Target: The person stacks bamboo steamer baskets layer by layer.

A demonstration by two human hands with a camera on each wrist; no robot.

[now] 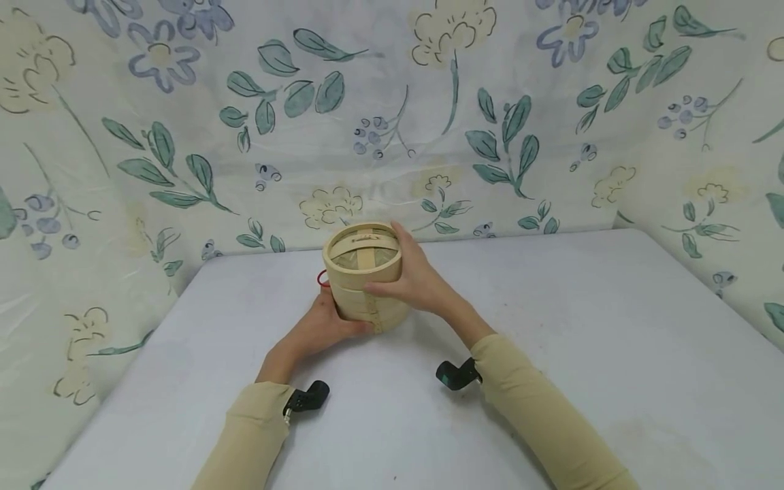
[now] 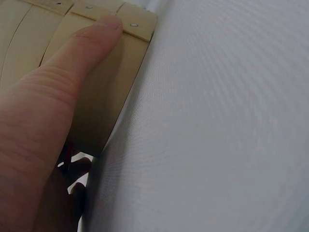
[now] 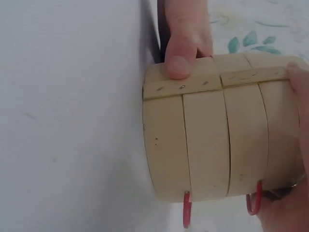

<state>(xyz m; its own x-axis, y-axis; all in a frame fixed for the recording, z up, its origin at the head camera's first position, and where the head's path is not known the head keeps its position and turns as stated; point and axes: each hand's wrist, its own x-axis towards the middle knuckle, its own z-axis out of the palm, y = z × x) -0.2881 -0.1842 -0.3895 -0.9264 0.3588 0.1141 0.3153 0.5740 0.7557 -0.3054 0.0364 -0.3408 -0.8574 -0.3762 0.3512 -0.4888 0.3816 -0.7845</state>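
A round bamboo steamer (image 1: 349, 303) is upright at the far side of the table, its woven lid (image 1: 365, 257) on top. My left hand (image 1: 320, 328) grips the lower part from the left, the thumb (image 2: 99, 41) lying across its stapled side strip. Higher up, my right hand (image 1: 416, 278) holds the lid and upper rim from the right, thumb in front. Red loops stick out from the steamer's side; one loop (image 3: 187, 210) shows low in the right wrist view. Whether the base rests fully on the table I cannot tell. The steamer's inside is hidden.
The white table (image 1: 551, 306) spreads around both arms. Behind it hangs a floral-patterned sheet (image 1: 392, 116), close to the steamer. Black wrist cameras are strapped to both forearms, the left camera (image 1: 309, 397) and the right camera (image 1: 454, 376).
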